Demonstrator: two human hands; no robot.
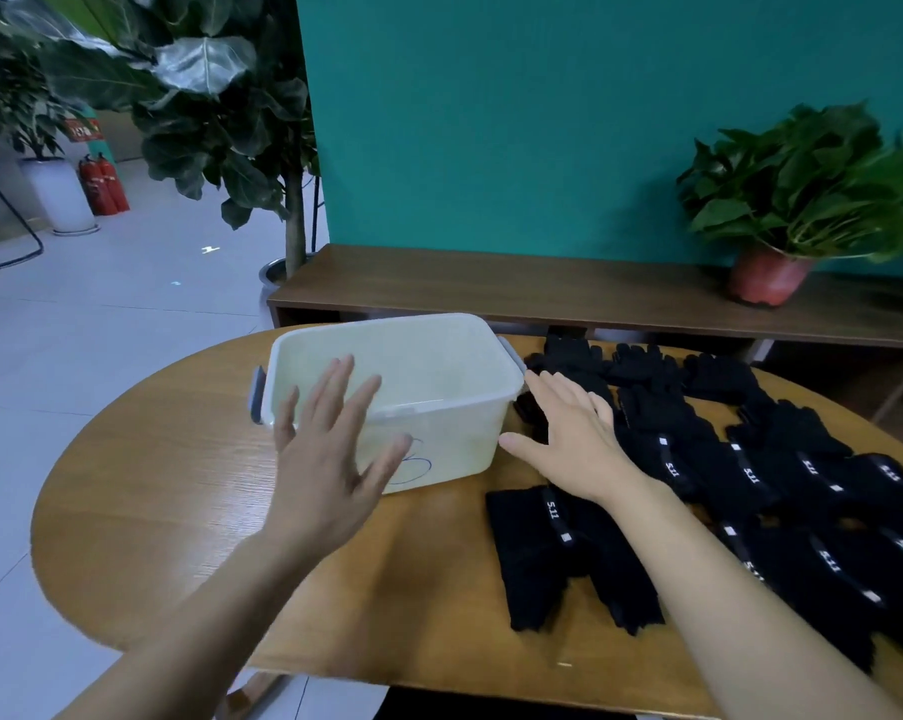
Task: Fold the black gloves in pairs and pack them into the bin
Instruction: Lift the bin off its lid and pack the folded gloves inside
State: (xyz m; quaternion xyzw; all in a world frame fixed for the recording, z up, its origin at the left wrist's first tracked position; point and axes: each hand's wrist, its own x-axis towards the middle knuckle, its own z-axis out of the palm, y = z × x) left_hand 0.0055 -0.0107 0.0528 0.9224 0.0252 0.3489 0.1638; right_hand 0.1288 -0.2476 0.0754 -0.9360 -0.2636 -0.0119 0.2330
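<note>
Both arms reach forward, palms down, fingers spread, holding nothing. The left hand (329, 459) hovers over the bin (441, 439) at the tabletop's (179, 485) 11 o'clock. The right hand (574, 444) is over the black gloves (750, 465) at 3 o'clock, which lie lengthwise 11-to-5.

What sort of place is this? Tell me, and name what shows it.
Probably an office lobby or common area: red fire extinguishers stand on the tiled floor, and a teal partition wall backs a wooden bench holding a potted plant.

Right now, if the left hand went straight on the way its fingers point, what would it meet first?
Most likely the white bin: the open left hand points at its near rim. Whether it hits the wall or passes over is unclear.
</note>
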